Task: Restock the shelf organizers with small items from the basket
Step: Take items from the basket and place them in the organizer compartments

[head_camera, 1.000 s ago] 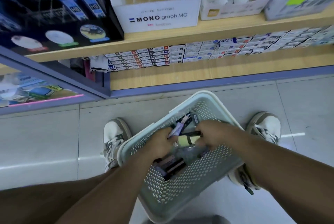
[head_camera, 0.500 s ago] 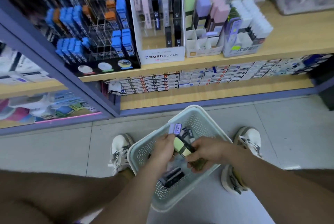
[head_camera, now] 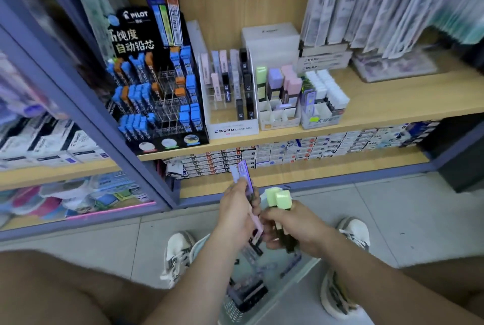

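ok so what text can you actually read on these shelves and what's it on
"PILOT": header of the black lead display
"自动铅芯": same display, under the header
"MONO graph MG": front of the white organizer
"MONO": stacked white boxes
Too blurred: hanging packs, lower-shelf boxes

Left hand [head_camera: 235,209], right hand [head_camera: 296,225] lifted above basket [head_camera: 296,280], gripping cases [head_camera: 279,198].

left hand [head_camera: 237,210] and right hand [head_camera: 293,225] side by side, both gripping

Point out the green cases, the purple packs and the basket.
green cases [head_camera: 282,198]: head view, pale green caps.
purple packs [head_camera: 245,175]: head view, upper end.
basket [head_camera: 201,244]: head view, left rim.
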Demonstrator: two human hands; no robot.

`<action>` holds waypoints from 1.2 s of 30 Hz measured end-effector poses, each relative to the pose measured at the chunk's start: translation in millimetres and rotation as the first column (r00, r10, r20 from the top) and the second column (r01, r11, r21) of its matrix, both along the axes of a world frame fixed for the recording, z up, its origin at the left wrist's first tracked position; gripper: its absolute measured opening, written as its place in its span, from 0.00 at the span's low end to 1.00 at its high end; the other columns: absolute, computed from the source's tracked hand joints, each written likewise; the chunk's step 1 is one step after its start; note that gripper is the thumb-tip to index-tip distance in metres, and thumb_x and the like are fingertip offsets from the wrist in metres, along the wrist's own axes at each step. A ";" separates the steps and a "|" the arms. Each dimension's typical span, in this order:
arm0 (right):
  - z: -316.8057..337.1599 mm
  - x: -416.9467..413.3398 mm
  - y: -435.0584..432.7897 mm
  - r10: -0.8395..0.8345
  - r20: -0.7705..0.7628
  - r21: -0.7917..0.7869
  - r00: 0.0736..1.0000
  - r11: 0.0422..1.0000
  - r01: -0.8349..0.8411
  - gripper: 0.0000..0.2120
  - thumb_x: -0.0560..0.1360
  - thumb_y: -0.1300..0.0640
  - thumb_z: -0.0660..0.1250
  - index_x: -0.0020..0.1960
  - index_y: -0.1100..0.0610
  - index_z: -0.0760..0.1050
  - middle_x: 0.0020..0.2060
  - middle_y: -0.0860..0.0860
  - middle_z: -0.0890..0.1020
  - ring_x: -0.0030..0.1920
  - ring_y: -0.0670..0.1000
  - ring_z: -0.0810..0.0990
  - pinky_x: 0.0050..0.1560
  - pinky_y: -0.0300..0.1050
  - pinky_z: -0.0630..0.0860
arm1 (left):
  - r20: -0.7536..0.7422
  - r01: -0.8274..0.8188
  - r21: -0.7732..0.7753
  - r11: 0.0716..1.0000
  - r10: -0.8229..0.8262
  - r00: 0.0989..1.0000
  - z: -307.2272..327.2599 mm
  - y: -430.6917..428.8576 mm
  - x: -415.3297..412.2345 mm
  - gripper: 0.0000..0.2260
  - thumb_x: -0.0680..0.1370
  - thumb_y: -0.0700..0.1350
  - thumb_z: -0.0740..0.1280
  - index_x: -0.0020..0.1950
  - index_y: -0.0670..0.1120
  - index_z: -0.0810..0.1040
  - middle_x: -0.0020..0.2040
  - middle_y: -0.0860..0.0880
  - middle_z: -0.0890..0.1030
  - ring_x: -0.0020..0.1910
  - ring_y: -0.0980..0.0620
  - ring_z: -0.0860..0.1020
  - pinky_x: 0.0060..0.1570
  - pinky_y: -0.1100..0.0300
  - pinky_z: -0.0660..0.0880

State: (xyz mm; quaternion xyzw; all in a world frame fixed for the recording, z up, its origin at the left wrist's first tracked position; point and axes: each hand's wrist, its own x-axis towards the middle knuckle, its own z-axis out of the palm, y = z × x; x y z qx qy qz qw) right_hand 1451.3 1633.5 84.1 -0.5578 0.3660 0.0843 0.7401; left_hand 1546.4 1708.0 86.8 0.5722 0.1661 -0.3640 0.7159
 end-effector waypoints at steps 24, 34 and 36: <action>171.0 60.9 -99.7 -0.175 0.421 -0.247 0.890 0.922 0.298 0.04 0.75 0.62 0.68 0.42 0.60 0.76 0.29 0.54 0.72 0.27 0.50 0.69 0.25 0.40 0.67 | 0.369 0.763 0.468 0.445 -0.883 0.289 182.2 -24.4 104.7 0.09 0.83 0.47 0.57 0.46 0.45 0.69 0.30 0.50 0.68 0.24 0.55 0.60 0.23 0.66 0.54; 162.3 93.0 -105.9 0.142 0.407 -0.388 0.902 0.921 0.030 0.11 0.68 0.48 0.77 0.38 0.52 0.77 0.30 0.52 0.73 0.31 0.51 0.70 0.30 0.43 0.68 | 0.382 0.866 0.385 0.318 -0.910 0.163 175.9 -41.4 119.5 0.13 0.81 0.46 0.60 0.37 0.52 0.76 0.28 0.51 0.67 0.25 0.58 0.64 0.27 0.66 0.56; 164.4 93.7 -109.7 0.102 0.425 -0.426 0.900 0.899 0.099 0.10 0.72 0.52 0.74 0.36 0.54 0.76 0.26 0.52 0.73 0.28 0.50 0.70 0.27 0.41 0.68 | 0.417 0.836 0.392 0.384 -0.884 0.211 173.7 -44.5 122.7 0.05 0.80 0.45 0.63 0.46 0.50 0.78 0.34 0.50 0.72 0.29 0.57 0.69 0.30 0.65 0.59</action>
